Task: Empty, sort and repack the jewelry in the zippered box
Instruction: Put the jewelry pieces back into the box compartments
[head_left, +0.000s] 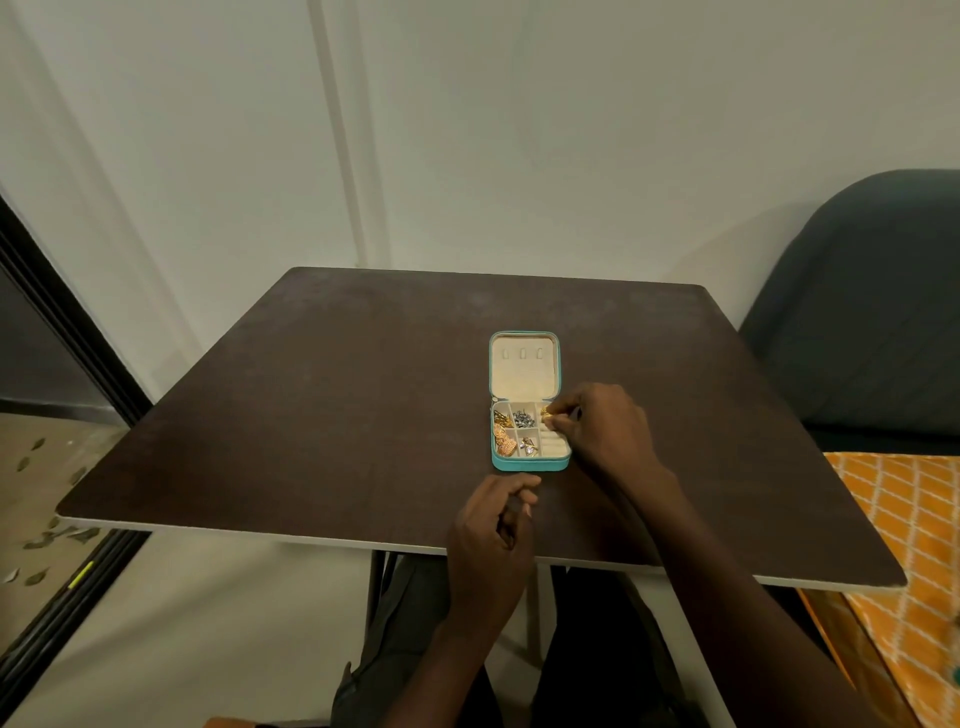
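Here, a gold piece is pinched at the open box's far-right compartment.

The teal zippered box (530, 462) lies near the table's (311, 415) middle, lid laid flat toward 12 o'clock so every compartment is reachable. The right hand (602, 431), at the box's 3 o'clock, pinches a small gold piece (545, 413) narrowly between thumb and fingertips, either placing or lifting it; I cannot tell which. The left hand (493, 525) waits at 6 o'clock, fingers loosely curled, holding nothing visible.

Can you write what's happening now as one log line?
box: open on table | right hand: pinching gold piece in back right slot | left hand: loose, holding nothing
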